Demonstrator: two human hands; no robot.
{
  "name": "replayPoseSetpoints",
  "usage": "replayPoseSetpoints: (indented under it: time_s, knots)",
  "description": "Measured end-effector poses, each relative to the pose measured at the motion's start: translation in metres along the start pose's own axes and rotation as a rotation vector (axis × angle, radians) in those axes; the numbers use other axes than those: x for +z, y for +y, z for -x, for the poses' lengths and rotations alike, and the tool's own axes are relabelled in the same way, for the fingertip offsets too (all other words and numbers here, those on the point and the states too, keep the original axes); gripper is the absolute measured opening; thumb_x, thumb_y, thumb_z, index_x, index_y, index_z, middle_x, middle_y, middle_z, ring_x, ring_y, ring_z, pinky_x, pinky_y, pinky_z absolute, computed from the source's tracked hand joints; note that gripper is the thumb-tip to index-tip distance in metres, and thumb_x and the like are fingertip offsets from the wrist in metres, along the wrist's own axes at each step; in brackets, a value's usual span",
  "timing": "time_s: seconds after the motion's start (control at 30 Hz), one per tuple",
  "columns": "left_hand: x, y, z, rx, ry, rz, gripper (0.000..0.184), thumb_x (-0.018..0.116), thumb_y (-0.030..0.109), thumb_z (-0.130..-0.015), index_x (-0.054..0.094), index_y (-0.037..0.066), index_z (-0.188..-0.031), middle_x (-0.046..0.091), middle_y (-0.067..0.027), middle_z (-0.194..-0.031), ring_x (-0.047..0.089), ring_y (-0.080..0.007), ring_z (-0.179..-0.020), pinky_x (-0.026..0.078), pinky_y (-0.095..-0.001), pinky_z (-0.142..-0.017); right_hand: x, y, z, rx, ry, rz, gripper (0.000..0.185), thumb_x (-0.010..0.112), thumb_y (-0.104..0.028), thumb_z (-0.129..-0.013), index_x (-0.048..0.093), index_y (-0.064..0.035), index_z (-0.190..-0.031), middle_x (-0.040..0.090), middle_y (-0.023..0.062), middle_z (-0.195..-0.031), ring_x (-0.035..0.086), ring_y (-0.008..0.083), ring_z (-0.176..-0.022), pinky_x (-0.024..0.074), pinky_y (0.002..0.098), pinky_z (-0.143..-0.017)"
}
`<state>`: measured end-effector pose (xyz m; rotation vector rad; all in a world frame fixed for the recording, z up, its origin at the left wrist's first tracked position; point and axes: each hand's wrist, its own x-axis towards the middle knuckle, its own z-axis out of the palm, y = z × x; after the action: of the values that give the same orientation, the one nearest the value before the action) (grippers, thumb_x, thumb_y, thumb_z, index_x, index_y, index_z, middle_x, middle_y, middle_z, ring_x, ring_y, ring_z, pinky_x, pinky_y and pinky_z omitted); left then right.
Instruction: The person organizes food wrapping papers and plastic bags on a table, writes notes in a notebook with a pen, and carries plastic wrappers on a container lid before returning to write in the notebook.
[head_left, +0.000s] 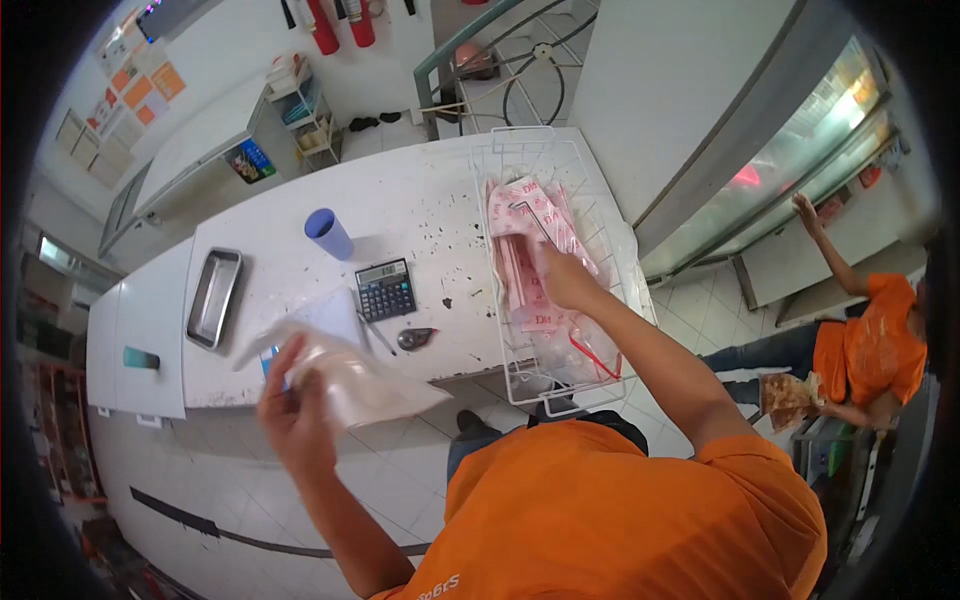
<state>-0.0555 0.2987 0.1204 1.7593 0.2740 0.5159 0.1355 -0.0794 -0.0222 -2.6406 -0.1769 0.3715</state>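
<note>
My left hand (300, 405) is closed on a translucent plastic bag (365, 380), which hangs in front of the table's near edge and is partly blurred. My right hand (568, 280) is in a white wire basket (512, 375), touching pink-and-white printed packets (540, 215); its fingertips are too unclear to show whether they grip one. A thin dark bent rod lies over these packets. Clear plastic with a red strip (597, 357) fills the basket's near end.
On the white table (430, 200) are a calculator (386, 289), a blue cup (328, 234), a metal tray (214, 298), a pen (380, 337) and a dark correction-tape-like item (416, 339). A teal cup (141, 358) stands farther left. Another person (870, 350) is at the right, by a glass-fronted cabinet.
</note>
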Motion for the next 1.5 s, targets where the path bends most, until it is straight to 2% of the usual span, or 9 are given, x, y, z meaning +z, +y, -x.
replayPoseSetpoints:
  time_s: [0.3,0.5,0.57,0.7,0.8,1.03,1.23,1.33,1.5]
  knots:
    - [0.106,-0.017,-0.137,0.281,-0.292,-0.048,0.041,0.064,-0.003,-0.099,0.069,0.001,-0.14,0.072,-0.0149,-0.134,0.066,-0.0192,-0.118,0.05,-0.0314,-0.102,-0.094,0.015,0.064,-0.157,0.7,-0.156,0.051,0.064,-0.011,-0.099,0.054,0.0011,-0.147,0.068,0.0278,-0.137,0.067,0.0488,-0.122,0.0534,0.0526,-0.101]
    - [0.176,-0.176,-0.178,0.59,-0.151,-0.56,0.049,0.076,0.008,-0.095,0.064,0.002,-0.142,0.066,-0.0224,-0.14,0.063,-0.0371,-0.131,0.048,-0.0436,-0.111,-0.146,-0.022,0.106,-0.002,0.317,-0.91,0.05,0.066,-0.003,-0.099,0.057,0.0011,-0.147,0.072,0.0103,-0.126,0.07,0.0145,-0.109,0.0557,0.0331,-0.097]
    - [0.184,-0.134,-0.127,0.296,-0.243,-0.444,0.052,0.079,0.017,-0.097,0.062,0.002,-0.144,0.064,-0.0209,-0.143,0.06,-0.0338,-0.133,0.048,-0.0441,-0.111,-0.157,-0.038,0.112,-0.075,0.296,-1.097,0.048,0.065,-0.003,-0.1,0.058,0.001,-0.147,0.072,0.0091,-0.125,0.069,0.0117,-0.105,0.0562,0.0305,-0.093]
    - [0.178,-0.078,-0.062,-0.787,-0.792,0.868,0.063,0.074,0.035,-0.103,0.053,0.0,-0.151,0.062,-0.017,-0.148,0.062,-0.0295,-0.13,0.05,-0.0452,-0.111,-0.167,-0.079,0.114,-0.266,0.143,-1.482,0.045,0.064,-0.006,-0.102,0.058,0.0032,-0.145,0.072,0.0104,-0.125,0.07,0.0136,-0.102,0.0568,0.0288,-0.09]
    - [0.167,-0.076,-0.052,-0.866,-0.672,1.009,0.068,0.071,0.032,-0.103,0.046,0.0,-0.158,0.061,-0.0174,-0.149,0.063,-0.0306,-0.131,0.051,-0.0455,-0.113,-0.134,-0.018,0.062,-0.471,-0.395,-1.722,0.047,0.065,-0.013,-0.105,0.055,0.0032,-0.148,0.068,0.0129,-0.137,0.07,0.02,-0.115,0.0579,0.0336,-0.097]
    - [0.005,-0.163,-0.085,-0.407,-0.26,0.4,0.078,0.068,0.007,-0.093,0.035,0.001,-0.164,0.055,-0.0189,-0.153,0.057,-0.0317,-0.138,0.048,-0.0465,-0.117,0.04,0.063,-0.118,-0.373,0.012,0.186,0.039,0.069,-0.02,-0.097,0.069,-0.0064,-0.134,0.068,0.0228,-0.134,0.07,0.0356,-0.118,0.0595,0.0485,-0.094]
    - [-0.066,-0.133,-0.046,-0.333,0.139,0.227,0.079,0.068,0.006,-0.093,0.035,0.001,-0.164,0.055,-0.0187,-0.153,0.057,-0.0316,-0.138,0.048,-0.0465,-0.117,0.002,0.058,-0.123,-0.233,-0.039,0.257,0.014,0.073,-0.015,-0.09,0.077,-0.0017,-0.093,0.078,0.0181,-0.092,0.075,0.0373,-0.083,0.0609,0.0455,-0.074]
    - [-0.072,-0.143,-0.044,-0.328,0.157,0.166,0.079,0.069,0.005,-0.093,0.035,0.002,-0.164,0.055,-0.0186,-0.153,0.057,-0.0315,-0.138,0.048,-0.0465,-0.117,-0.076,0.049,-0.037,-0.321,-0.224,-0.668,0.013,0.075,-0.014,-0.083,0.076,-0.0007,-0.085,0.074,0.0187,-0.078,0.071,0.0361,-0.07,0.0579,0.0434,-0.065]
    - [-0.065,-0.157,-0.053,-0.345,0.122,0.145,0.079,0.069,0.005,-0.092,0.036,0.002,-0.164,0.055,-0.0184,-0.153,0.057,-0.0314,-0.138,0.048,-0.0465,-0.117,-0.027,0.07,0.076,-0.295,-0.131,0.139,0.016,0.07,-0.014,-0.075,0.076,0.001,-0.075,0.072,0.0219,-0.072,0.071,0.0389,-0.069,0.0545,0.0486,-0.063]
